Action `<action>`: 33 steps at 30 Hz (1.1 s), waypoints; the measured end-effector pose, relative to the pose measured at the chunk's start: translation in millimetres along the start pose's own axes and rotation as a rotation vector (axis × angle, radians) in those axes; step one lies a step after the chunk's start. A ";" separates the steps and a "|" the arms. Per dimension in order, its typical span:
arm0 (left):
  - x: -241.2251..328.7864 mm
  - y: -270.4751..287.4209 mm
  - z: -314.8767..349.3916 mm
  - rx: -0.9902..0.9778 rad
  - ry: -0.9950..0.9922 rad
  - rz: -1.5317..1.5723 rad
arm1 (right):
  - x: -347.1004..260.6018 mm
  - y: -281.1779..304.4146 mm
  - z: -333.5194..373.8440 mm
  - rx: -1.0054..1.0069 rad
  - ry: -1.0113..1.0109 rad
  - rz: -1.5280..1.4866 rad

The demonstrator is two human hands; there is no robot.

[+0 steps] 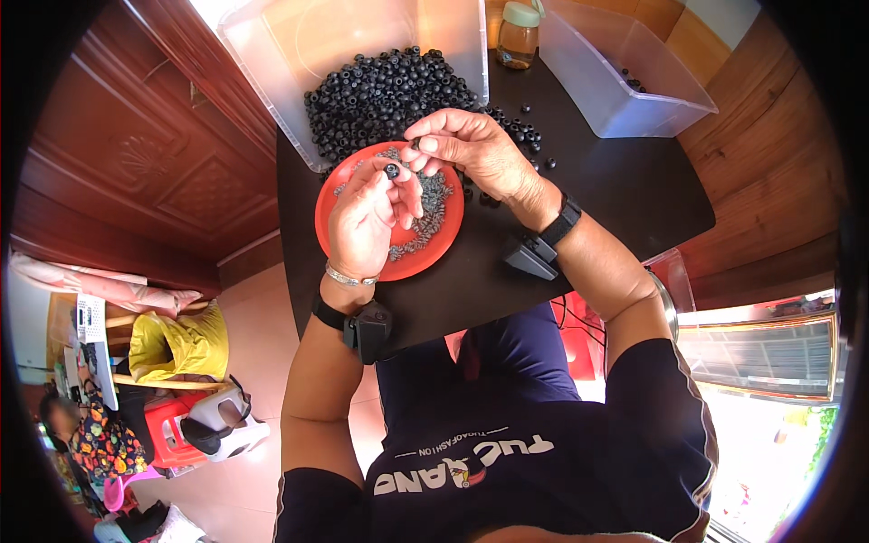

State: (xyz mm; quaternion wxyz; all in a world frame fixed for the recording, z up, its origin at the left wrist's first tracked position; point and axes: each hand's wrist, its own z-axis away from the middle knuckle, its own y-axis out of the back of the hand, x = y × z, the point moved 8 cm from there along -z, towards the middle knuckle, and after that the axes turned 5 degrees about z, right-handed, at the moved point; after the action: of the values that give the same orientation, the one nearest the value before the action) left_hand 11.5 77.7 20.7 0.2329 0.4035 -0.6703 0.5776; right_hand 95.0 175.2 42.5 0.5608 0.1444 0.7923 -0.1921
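Observation:
My left hand (358,222) is over a round red plate, pinching a small black ring-shaped part (391,170) between thumb and fingers, its hole showing. Just to the right and slightly farther away, my right hand (480,154) has its thumb and index finger closed on a small dark piece (417,143), too small to identify. The hands are close together but apart. Beneath them, the red plate (394,269) holds many small grey metal-looking pieces (437,210), partly hidden by my left hand.
Behind the plate, a translucent bin (258,77) spills a heap of black round parts (389,90); several loose ones lie on the dark table (625,195). At the far right stand a second translucent bin (588,86) and a lidded jar (518,41). Another person (100,434) is at the left.

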 end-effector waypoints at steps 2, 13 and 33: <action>-0.4 0.2 0.2 0.007 0.002 -0.015 | 2.7 -0.5 1.2 0.007 -0.034 -0.026; -2.1 -0.2 -0.2 -0.007 0.010 -0.050 | 13.7 -3.0 3.6 -0.021 -0.142 -0.089; -19.2 -1.2 3.4 0.092 0.212 -0.124 | 1.8 -10.2 9.9 -0.114 -0.197 0.259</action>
State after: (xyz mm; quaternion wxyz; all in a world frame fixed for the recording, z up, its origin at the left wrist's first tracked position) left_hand 23.8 79.6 5.6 0.3189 0.3913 -0.5884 0.6317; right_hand 98.1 161.6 39.4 0.6631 0.1940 0.7178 -0.0863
